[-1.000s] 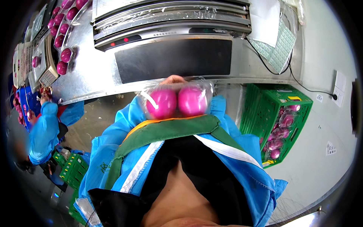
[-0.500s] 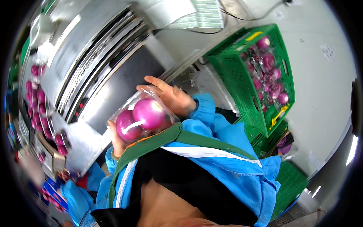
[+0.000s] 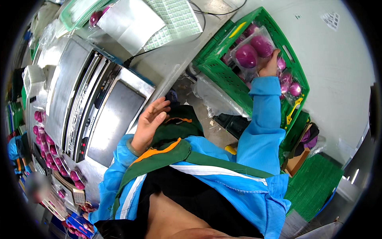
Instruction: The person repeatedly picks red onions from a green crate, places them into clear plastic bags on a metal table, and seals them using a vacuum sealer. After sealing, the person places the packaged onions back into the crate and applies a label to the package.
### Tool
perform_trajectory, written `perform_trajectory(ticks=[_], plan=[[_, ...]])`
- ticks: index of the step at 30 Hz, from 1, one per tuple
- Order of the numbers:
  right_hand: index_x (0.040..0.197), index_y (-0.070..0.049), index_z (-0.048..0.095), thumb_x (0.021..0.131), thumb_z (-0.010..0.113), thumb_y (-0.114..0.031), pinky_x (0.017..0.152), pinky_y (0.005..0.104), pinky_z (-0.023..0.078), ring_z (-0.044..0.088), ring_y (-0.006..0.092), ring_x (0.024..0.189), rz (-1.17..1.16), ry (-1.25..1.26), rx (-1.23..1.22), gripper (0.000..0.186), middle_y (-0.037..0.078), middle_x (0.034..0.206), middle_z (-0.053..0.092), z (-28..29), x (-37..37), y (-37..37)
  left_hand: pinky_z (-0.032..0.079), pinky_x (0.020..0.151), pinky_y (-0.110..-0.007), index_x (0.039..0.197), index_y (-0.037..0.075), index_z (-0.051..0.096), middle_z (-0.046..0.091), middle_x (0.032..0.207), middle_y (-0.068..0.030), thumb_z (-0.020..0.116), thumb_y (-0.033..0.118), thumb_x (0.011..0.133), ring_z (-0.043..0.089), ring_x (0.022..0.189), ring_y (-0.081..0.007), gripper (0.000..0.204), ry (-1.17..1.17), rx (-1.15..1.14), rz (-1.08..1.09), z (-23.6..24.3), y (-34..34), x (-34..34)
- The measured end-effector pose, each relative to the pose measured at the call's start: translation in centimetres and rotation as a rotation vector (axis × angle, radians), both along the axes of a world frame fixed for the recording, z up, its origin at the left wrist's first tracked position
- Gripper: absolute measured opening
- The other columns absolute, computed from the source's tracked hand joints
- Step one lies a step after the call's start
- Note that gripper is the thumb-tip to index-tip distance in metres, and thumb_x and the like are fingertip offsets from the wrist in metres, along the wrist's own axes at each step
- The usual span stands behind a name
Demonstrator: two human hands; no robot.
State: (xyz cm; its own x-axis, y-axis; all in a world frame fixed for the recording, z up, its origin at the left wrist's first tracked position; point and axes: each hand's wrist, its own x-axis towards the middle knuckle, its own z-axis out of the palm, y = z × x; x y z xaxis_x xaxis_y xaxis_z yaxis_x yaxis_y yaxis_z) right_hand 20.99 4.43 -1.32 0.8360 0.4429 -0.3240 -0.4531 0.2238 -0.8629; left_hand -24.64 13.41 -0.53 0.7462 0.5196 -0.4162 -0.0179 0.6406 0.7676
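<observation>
My right hand [image 3: 270, 67] is at the green plastic crate [image 3: 205, 59] on the right, closed on the near side of a clear-wrapped pack of red onions [image 3: 246, 56]. Two large onions show in this pack, which lies over other wrapped onions [image 3: 294, 89] inside the crate. The fingers are partly hidden by the pack. My left hand [image 3: 149, 124] hovers near my apron, beside the metal wrapping machine [image 3: 59, 91]. Its fingers are apart and slightly curled, with nothing in them. The machine's dark flat plate [image 3: 116, 115] lies just left of that hand.
Loose sheets of paper [image 3: 131, 26] and a green label sheet [image 3: 173, 24] lie on the bench, with a black cable beside them. Several onion packs [image 3: 51, 150] line the far left. Plastic film [image 3: 219, 93] hangs below the crate. Another person's blurred figure shows at lower left.
The onion pack has gone from between both hands at my front into the crate on the right, carried by my right hand. My left hand has let go of it.
</observation>
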Motion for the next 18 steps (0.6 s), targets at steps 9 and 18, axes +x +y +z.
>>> perform_trajectory(ticks=[9, 18], plan=[[0.130, -0.007, 0.052, 0.095, 0.045, -0.046, 0.093, 0.0440, 0.046, 0.057, 0.0301, 0.108, 0.439, -0.028, -0.552, 0.053, 0.013, 0.125, 0.058, -10.7, 6.7, -0.9, 0.048, 0.093, -0.031, 0.125, -0.001, 0.053, 0.063, 0.112, -0.0097, 0.065, 0.017, 0.091, 0.059, 0.105, -0.0151, 0.040, 0.061, 0.097, 0.210, -2.3, 1.0, -5.3], [0.130, -0.004, 0.053, 0.095, 0.053, -0.029, 0.089, 0.0373, 0.051, 0.060, 0.0273, 0.107, 0.205, -1.217, -0.730, 0.042, 0.015, 0.121, 0.061, -6.7, 0.3, 11.5, 0.052, 0.076, -0.026, 0.111, 0.001, 0.063, 0.068, 0.098, -0.0059, 0.064, 0.013, 0.091, 0.063, 0.085, -0.0120, 0.024, 0.407, 0.254, 1.360, -5.7, -2.6, -30.7]])
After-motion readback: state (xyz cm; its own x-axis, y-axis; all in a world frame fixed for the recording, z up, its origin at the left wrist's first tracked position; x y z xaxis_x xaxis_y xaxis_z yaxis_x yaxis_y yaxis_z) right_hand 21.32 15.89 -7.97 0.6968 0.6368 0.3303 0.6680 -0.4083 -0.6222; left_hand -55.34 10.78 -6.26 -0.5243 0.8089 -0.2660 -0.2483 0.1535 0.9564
